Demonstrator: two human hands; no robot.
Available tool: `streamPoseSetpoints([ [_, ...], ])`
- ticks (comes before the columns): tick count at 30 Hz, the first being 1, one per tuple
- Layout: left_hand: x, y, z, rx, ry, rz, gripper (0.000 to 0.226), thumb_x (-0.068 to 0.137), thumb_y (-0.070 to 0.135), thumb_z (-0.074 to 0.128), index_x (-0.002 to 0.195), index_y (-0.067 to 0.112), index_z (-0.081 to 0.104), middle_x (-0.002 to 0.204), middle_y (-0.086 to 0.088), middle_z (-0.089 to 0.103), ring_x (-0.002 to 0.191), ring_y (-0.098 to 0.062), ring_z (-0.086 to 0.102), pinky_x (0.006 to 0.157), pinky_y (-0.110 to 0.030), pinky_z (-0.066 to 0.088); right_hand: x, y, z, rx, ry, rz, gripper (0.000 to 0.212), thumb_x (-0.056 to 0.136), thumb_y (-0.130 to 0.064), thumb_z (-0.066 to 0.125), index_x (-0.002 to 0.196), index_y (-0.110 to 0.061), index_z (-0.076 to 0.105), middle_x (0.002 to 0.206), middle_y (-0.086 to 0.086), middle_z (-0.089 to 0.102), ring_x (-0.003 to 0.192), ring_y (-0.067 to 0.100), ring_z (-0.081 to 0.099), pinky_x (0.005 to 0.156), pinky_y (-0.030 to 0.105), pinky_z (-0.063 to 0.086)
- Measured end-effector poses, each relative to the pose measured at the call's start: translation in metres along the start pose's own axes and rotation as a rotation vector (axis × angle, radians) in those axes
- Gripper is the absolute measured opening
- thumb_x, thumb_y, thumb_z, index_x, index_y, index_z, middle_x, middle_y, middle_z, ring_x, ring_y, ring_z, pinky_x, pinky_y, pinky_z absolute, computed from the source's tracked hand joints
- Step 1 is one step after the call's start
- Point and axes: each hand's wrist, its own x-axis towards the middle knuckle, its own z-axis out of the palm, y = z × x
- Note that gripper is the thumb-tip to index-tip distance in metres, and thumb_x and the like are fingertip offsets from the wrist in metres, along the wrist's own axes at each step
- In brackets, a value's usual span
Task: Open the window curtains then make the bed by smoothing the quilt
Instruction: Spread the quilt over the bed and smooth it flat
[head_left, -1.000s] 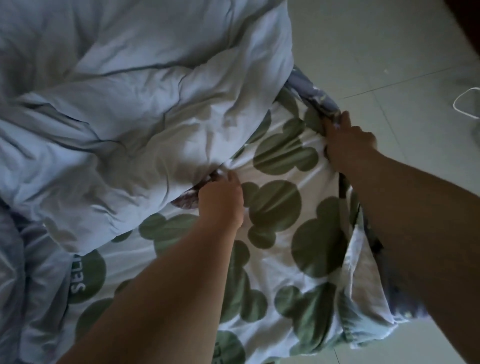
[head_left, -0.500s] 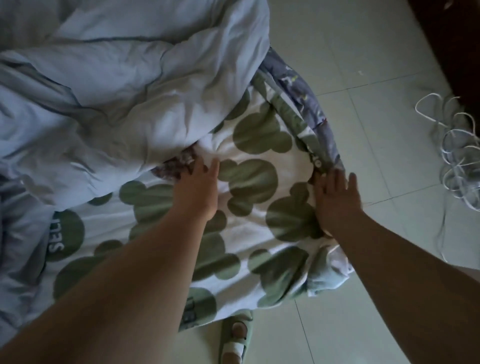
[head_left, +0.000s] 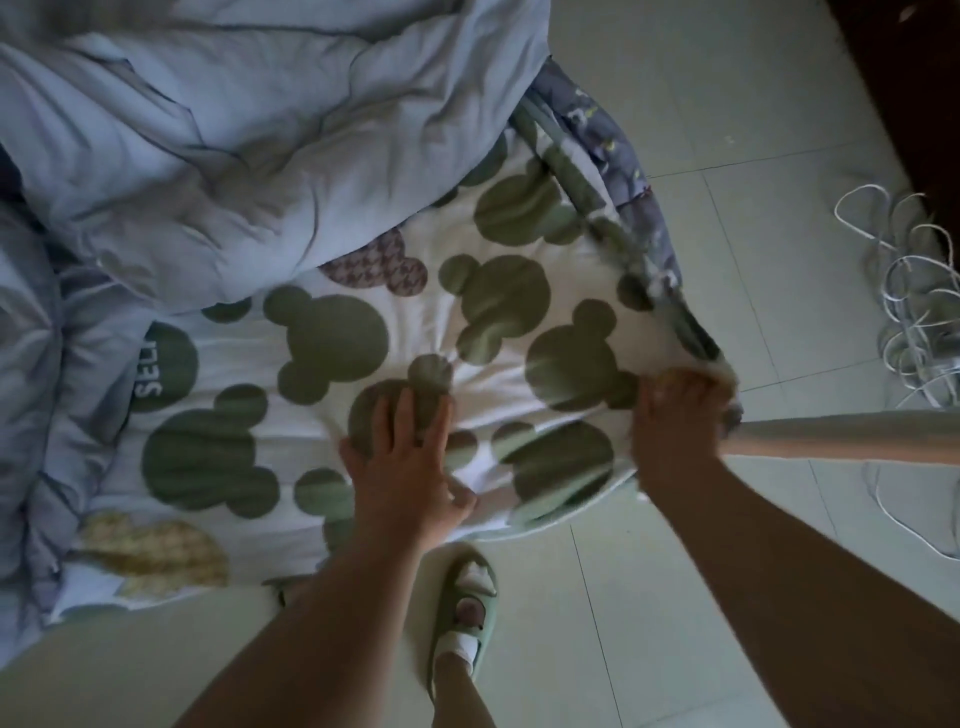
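Your left hand (head_left: 410, 467) lay flat on the quilt (head_left: 332, 338), close to its near edge. Its fingers (head_left: 388, 423) were straight and spread wide and the thumb stuck out to the side. They pressed on one of the green blots of the print, and creases fanned out across the cloth from the fingertips.

Your right hand (head_left: 675, 415) gripped the quilt's near corner. Its fingers were curled tight round a bunch of cloth, and folds ran from there toward the left hand. Blur hid how each finger lay.

The quilt was spread face up. It was white with green mouse-head shapes, one brown checked shape near its far side and a yellow checked one at its near edge. A round green patch carried white letters, partly covered. The near edge hung over the side, above the floor (head_left: 675, 597).

Blue bedding (head_left: 234, 156) was heaped, puffy and rumpled, over the quilt's far part and down the side away from your right hand. Whether it was the quilt's own reverse folded back could not be told.

A purple sheet (head_left: 613, 140) with a small print showed along the quilt's edge beyond the gripped corner.

Just off the near edge, between your forearms, stood a green slipper (head_left: 462, 618) on a foot in a white sock. A loose coil of white cord (head_left: 914, 291) lay on the floor, well apart from the gripped corner.
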Motion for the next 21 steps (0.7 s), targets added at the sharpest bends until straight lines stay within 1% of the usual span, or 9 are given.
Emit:
streamPoseSetpoints([
  [3, -0.015, 0.006, 0.01, 0.006, -0.02, 0.041, 0.092, 0.082, 0.057, 0.055, 0.148, 0.044, -0.008, 0.159, -0.002, -0.014, 0.146, -0.028, -0.011, 0.112, -0.064, 0.011, 0.005, 0.015, 0.001, -0.055, -0.037, 0.05, 0.062, 0.093, -0.023, 0.048, 0.143, -0.003, 0.019, 0.142, 0.031, 0.028, 0.126, 0.044, 0.037, 0.101, 0.052, 0.036],
  [5, -0.018, 0.008, 0.012, -0.005, -0.019, 0.053, 0.085, 0.085, 0.051, 0.054, 0.148, 0.046, -0.003, 0.16, -0.001, -0.012, 0.146, -0.027, -0.009, 0.112, -0.062, 0.011, 0.004, 0.003, -0.011, -0.063, -0.068, -0.006, 0.061, 0.089, -0.028, 0.047, 0.142, -0.004, 0.028, 0.141, 0.026, 0.034, 0.127, 0.042, 0.037, 0.105, 0.056, 0.03],
  [7, -0.016, 0.004, 0.009, -0.048, -0.016, 0.048, 0.078, 0.087, 0.047, 0.052, 0.148, 0.045, 0.004, 0.16, 0.001, -0.008, 0.147, -0.024, -0.005, 0.114, -0.059, 0.012, 0.001, -0.019, -0.026, -0.04, -0.042, -0.124, 0.067, 0.078, -0.038, 0.058, 0.136, -0.01, 0.04, 0.137, 0.017, 0.042, 0.128, 0.039, 0.037, 0.107, 0.058, 0.025],
  [9, -0.014, -0.006, 0.002, -0.087, 0.046, 0.056, 0.068, 0.089, 0.042, 0.05, 0.148, 0.04, 0.016, 0.16, 0.001, 0.005, 0.146, -0.023, 0.009, 0.113, -0.052, 0.023, -0.007, -0.045, -0.042, 0.02, 0.047, -0.318, 0.072, 0.077, -0.041, 0.064, 0.136, -0.008, 0.039, 0.137, 0.016, 0.041, 0.129, 0.036, 0.036, 0.108, 0.052, 0.026],
  [12, -0.011, -0.034, -0.012, -0.145, 0.195, 0.05, 0.055, 0.09, 0.033, 0.052, 0.142, 0.026, 0.035, 0.148, -0.001, 0.034, 0.131, -0.023, 0.038, 0.098, -0.041, 0.042, -0.024, -0.087, -0.061, 0.122, 0.195, -0.484, 0.071, 0.082, -0.036, 0.063, 0.138, -0.004, 0.034, 0.139, 0.021, 0.037, 0.128, 0.037, 0.037, 0.109, 0.046, 0.026],
  [14, -0.01, -0.064, -0.021, -0.151, 0.269, 0.004, 0.051, 0.089, 0.029, 0.054, 0.137, 0.022, 0.042, 0.136, -0.004, 0.046, 0.12, -0.025, 0.047, 0.091, -0.039, 0.045, -0.029, -0.114, -0.071, 0.193, 0.247, -0.534, 0.06, 0.086, -0.032, 0.06, 0.135, -0.006, 0.037, 0.134, 0.021, 0.041, 0.123, 0.036, 0.043, 0.105, 0.044, 0.031],
  [17, -0.009, -0.117, -0.037, -0.074, 0.395, -0.112, 0.052, 0.082, 0.026, 0.061, 0.13, 0.014, 0.05, 0.13, -0.013, 0.052, 0.115, -0.033, 0.052, 0.093, -0.045, 0.045, -0.033, -0.149, -0.093, 0.224, 0.312, -0.606, 0.053, 0.086, -0.02, 0.057, 0.135, -0.011, 0.038, 0.134, 0.019, 0.039, 0.12, 0.034, 0.045, 0.101, 0.042, 0.035],
  [19, -0.01, -0.157, -0.049, -0.043, 0.499, -0.249, 0.058, 0.074, 0.022, 0.064, 0.129, 0.01, 0.052, 0.133, -0.019, 0.049, 0.122, -0.039, 0.046, 0.1, -0.051, 0.038, -0.037, -0.174, -0.115, 0.248, 0.37, -0.656, 0.057, 0.086, -0.014, 0.053, 0.14, -0.013, 0.033, 0.144, 0.022, 0.029, 0.128, 0.035, 0.037, 0.107, 0.043, 0.03],
  [21, -0.015, -0.194, -0.064, -0.056, 0.542, -0.411, 0.07, 0.072, 0.022, 0.066, 0.136, 0.009, 0.044, 0.143, -0.02, 0.038, 0.132, -0.039, 0.033, 0.109, -0.054, 0.025, -0.042, -0.198, -0.14, 0.251, 0.462, -0.687, 0.062, 0.087, -0.012, 0.049, 0.145, -0.014, 0.026, 0.152, 0.024, 0.016, 0.137, 0.036, 0.025, 0.113, 0.043, 0.021],
])
